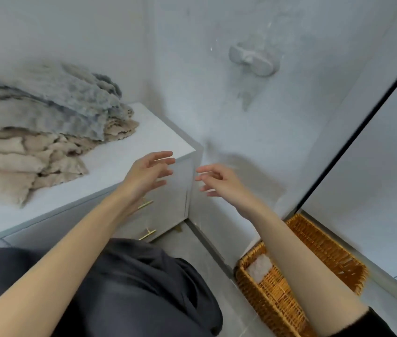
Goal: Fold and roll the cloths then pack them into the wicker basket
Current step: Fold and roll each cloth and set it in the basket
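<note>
Plainly, neither hand holds anything. The left hand [152, 175] and the right hand [219, 181] are raised in the air with fingers loosely spread and slightly bent, fingertips turned toward each other across a small gap. The left hand shows in front of the near right corner of a white cabinet [158, 135]; the right hand is just past that corner, in front of the pale wall [253, 147].

The cloths lie in a loose heap on the left part of the cabinet top: a grey cloth [66, 98] on top and a beige cloth [22, 156] under it, spreading toward the front edge. The right end of the top, up to its corner, is bare. Below the top, two gold handles [146, 234] sit on the drawer fronts.

On the grey floor [192, 244] to the right stands the wicker basket [265, 295], in the strip between the wall base and a glass panel with a dark frame [362, 122]. The right forearm crosses in front of it. A white cloth [259, 266] lies inside, at the end nearest the wall; the woven bottom beside it is open.

A pale fitting [253, 59] is fixed high on the wall. Dark clothing [131, 288] fills the lower middle, between cabinet and basket.
</note>
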A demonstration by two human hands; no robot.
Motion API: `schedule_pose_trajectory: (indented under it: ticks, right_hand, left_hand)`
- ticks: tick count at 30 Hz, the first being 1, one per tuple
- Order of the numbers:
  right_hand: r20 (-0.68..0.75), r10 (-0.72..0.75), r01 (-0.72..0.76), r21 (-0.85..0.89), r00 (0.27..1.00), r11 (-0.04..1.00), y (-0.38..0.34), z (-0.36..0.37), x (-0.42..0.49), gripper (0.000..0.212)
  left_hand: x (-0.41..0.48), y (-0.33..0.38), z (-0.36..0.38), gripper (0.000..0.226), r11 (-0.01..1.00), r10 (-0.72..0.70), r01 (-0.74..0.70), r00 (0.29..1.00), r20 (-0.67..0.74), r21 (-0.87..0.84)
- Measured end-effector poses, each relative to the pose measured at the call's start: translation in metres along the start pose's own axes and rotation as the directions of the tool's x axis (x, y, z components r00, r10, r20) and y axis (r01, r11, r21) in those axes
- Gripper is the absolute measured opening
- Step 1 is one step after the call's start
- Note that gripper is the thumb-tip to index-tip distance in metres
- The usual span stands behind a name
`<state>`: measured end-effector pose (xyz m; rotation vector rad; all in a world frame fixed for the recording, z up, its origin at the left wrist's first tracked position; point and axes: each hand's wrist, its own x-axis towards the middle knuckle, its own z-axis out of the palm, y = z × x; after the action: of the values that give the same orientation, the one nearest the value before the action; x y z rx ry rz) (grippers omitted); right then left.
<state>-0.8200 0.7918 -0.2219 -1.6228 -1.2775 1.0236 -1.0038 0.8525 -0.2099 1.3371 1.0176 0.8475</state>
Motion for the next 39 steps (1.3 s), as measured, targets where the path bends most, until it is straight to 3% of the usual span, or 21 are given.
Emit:
schedule_pose_trajectory:
  ticks: [9, 17, 20, 24, 28, 31, 35, 39]
  right_hand:
    - [0.116, -0.162, 0.158, 0.048, 0.980, 0.986, -0.095, 0.061, 0.055, 0.023]
    - [0.099, -0.264, 0.266, -0.007, 0.960, 0.964, -0.133, 0.139, 0.109, 0.026]
    - [0.036, -0.371, 0.373, -0.120, 0.928, 0.920, -0.139, 0.162, 0.131, 0.030]
    - [0.002, -0.538, 0.505, -0.347, 0.843, 0.790, -0.139, 0.184, 0.161, 0.032]
    - [-0.053, -0.604, 0.476, -0.563, 0.795, 0.676, -0.134, 0.201, 0.187, 0.036]
    - [-0.087, -0.662, 0.453, -0.662, 0.744, 0.597, -0.132, 0.208, 0.201, 0.025]
    - [-0.119, -0.704, 0.500, -0.622, 0.700, 0.602, -0.133, 0.208, 0.211, 0.008]
    - [-0.267, -0.648, 0.569, -0.319, 0.714, 0.758, -0.150, 0.194, 0.207, 0.006]
  left_hand:
    - [-0.016, 0.046, -0.117, 0.032, 0.990, 0.144, -0.136, 0.951, -0.273, 0.047]
    - [-0.022, 0.031, -0.192, 0.036, 0.917, 0.352, -0.193, 0.803, -0.481, 0.348]
    - [-0.009, 0.016, -0.202, 0.036, 0.845, 0.418, -0.151, 0.786, -0.456, 0.514]
    - [0.016, -0.002, -0.209, 0.037, 0.655, 0.522, -0.110, 0.781, -0.343, 0.747]
    - [0.041, -0.009, -0.213, 0.044, 0.570, 0.490, -0.064, 0.827, -0.276, 0.819]
    - [0.056, -0.012, -0.215, 0.049, 0.502, 0.457, -0.009, 0.852, -0.256, 0.865]
    - [0.066, -0.018, -0.219, 0.051, 0.403, 0.440, 0.062, 0.861, -0.253, 0.913]
    - [0.069, -0.021, -0.219, 0.051, 0.331, 0.460, 0.103, 0.850, -0.255, 0.938]
